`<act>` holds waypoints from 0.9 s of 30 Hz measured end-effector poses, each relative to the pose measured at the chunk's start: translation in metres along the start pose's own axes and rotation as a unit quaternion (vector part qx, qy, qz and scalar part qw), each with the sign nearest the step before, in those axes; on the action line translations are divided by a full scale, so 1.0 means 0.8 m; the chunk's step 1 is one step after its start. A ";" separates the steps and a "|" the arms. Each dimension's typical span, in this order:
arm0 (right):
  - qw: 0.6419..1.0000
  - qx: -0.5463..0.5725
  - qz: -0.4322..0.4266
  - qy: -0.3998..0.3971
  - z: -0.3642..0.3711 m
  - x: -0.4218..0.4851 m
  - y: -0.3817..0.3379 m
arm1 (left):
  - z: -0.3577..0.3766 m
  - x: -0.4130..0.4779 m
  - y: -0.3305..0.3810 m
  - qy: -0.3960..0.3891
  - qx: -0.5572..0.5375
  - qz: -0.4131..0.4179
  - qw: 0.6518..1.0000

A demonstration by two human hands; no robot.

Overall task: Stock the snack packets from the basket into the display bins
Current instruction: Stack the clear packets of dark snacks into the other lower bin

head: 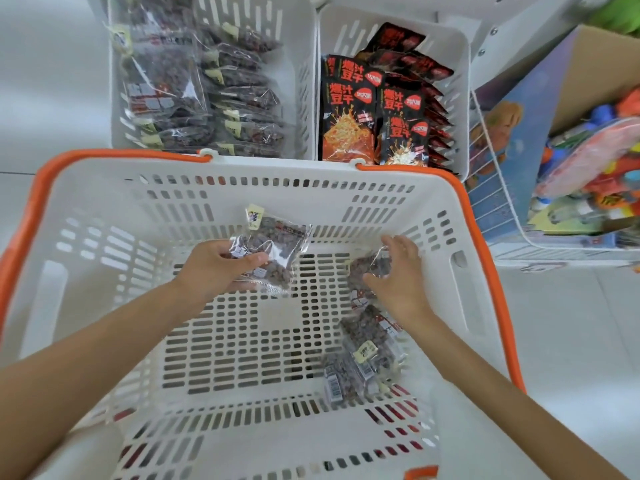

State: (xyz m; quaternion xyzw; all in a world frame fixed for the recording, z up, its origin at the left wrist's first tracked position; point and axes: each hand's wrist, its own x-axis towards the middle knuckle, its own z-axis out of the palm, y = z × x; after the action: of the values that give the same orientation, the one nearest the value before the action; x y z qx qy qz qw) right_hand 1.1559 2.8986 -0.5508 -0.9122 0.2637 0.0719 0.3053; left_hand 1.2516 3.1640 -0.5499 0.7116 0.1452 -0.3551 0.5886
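Note:
A white shopping basket [104,216] with an orange rim fills the foreground. My left hand [214,266] holds a clear packet of dark snacks [277,249] above the basket floor, thumb curled over it. My right hand [398,275] reaches down at the basket's right side, fingers spread over another clear packet [363,271]. Further clear packets [363,355] lie on the basket floor below that hand. Behind the basket stand two white display bins: the left bin [301,46] holds several clear packets of the same snack, the right bin [462,98] holds black and red packets [348,109].
To the right, a white wire rack [491,188] holds a cardboard box [588,74] of colourful toys. Pale floor tiles lie to the left of the bins and to the right of the basket.

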 end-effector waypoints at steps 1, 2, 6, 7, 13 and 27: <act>0.998 0.042 0.010 0.034 0.004 -0.002 -0.002 | -0.002 -0.001 0.000 0.001 -0.010 -0.007 1.000; 0.995 0.083 0.022 0.057 0.008 -0.003 -0.005 | -0.005 -0.002 0.000 -0.001 -0.012 -0.014 1.000; 0.998 0.055 0.022 0.004 0.026 -0.009 -0.013 | -0.012 -0.007 0.000 0.017 -0.029 0.012 0.999; 1.000 0.018 0.010 -0.013 0.026 -0.008 -0.013 | -0.012 -0.007 0.000 0.026 -0.035 0.022 0.999; 0.996 -0.051 -0.072 -0.020 -0.005 0.002 -0.030 | -0.013 -0.012 0.001 0.067 -0.054 0.056 0.995; 0.898 0.418 0.013 -0.137 -0.024 0.003 -0.137 | -0.007 -0.034 0.010 -0.057 -0.186 0.030 0.980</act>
State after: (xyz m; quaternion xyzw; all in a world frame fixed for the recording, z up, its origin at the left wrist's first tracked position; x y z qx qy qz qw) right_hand 1.2153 2.9599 -0.4790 -0.6782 0.2364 0.0830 0.6908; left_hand 1.2394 3.1730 -0.5250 0.5722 0.1538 -0.3438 0.7285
